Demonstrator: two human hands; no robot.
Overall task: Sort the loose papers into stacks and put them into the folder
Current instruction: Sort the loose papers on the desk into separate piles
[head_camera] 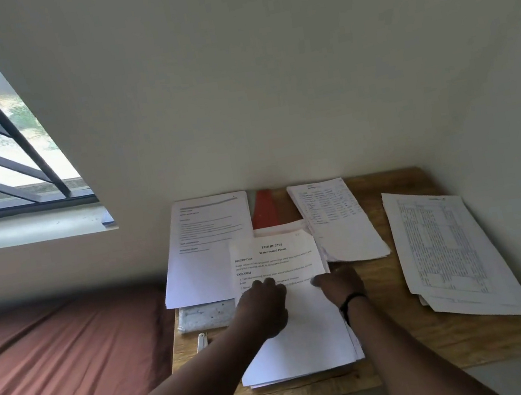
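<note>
Head view, lower centre of frame: on a small wooden table (411,354), both hands rest on the central stack of white printed papers (293,337); the left hand (264,301) lies fingers down, curl unclear; the right hand (339,283) likewise; three sorted stacks lie around; a red folder (263,210) peeks out behind. Sorting seems underway; next, I judge, lift the top sheet.

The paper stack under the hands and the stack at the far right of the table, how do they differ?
The middle stack shows a titled text page with much blank space; the right stack shows a dense table. Both hands, left hand and right hand, rest on the middle stack; the right stack lies untouched. Both are white sheets lying flat.
</note>
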